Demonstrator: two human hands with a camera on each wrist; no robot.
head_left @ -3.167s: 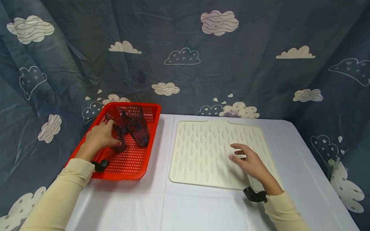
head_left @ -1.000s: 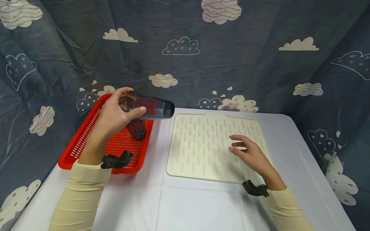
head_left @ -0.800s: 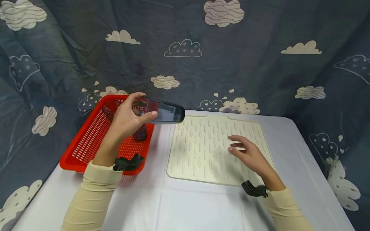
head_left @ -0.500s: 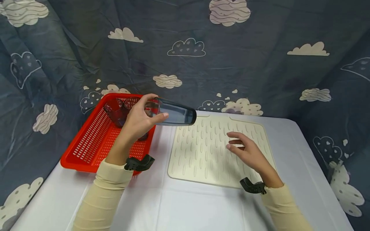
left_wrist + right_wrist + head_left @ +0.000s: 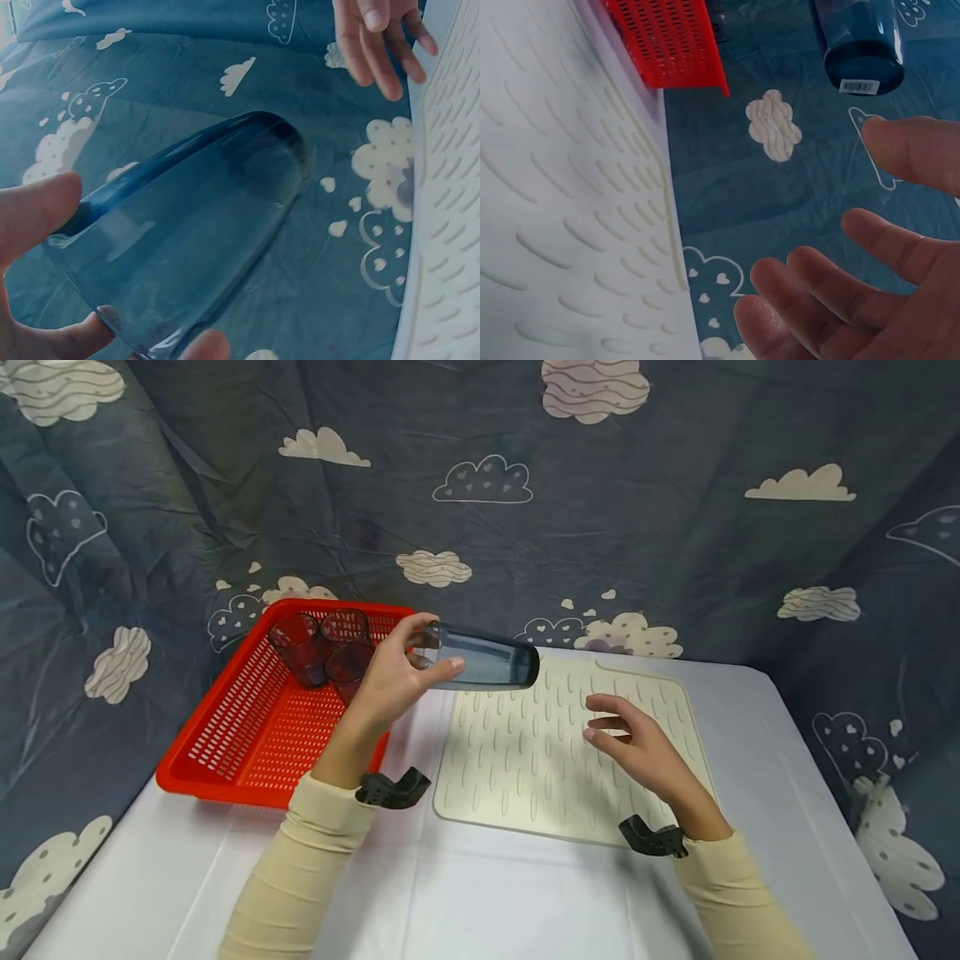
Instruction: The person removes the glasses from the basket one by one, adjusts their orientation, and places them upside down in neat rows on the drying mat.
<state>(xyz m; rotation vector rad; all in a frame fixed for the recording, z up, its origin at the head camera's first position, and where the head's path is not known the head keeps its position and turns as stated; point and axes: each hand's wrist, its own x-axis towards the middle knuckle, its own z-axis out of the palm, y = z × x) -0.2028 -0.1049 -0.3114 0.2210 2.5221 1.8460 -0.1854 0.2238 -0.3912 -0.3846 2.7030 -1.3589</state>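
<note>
A blue-tinted drinking glass (image 5: 487, 660) lies sideways in the air in my left hand (image 5: 393, 675), its thick base pointing right. Thumb and fingers grip it near the rim, as the left wrist view shows on the glass (image 5: 195, 225). My right hand (image 5: 633, 747) hovers over the cream ridged mat (image 5: 510, 760) with loosely bent fingers and holds nothing. In the right wrist view, the glass's base (image 5: 864, 71) bears a barcode sticker. Several more glasses (image 5: 300, 647) stand or lean in the far part of the red basket (image 5: 225, 789), one partly hidden behind my left hand.
A white cloth (image 5: 517, 893) covers the table. Behind it hangs a dark blue curtain (image 5: 660, 543) with a cloud print. The basket has perforated walls and stands left of the mat. Each wrist carries a black mount, one being the left mount (image 5: 393, 789).
My left hand has picked the glass out of the basket, tipped it sideways and carried it right, up to the mat's far left part. My right hand has barely shifted.
</note>
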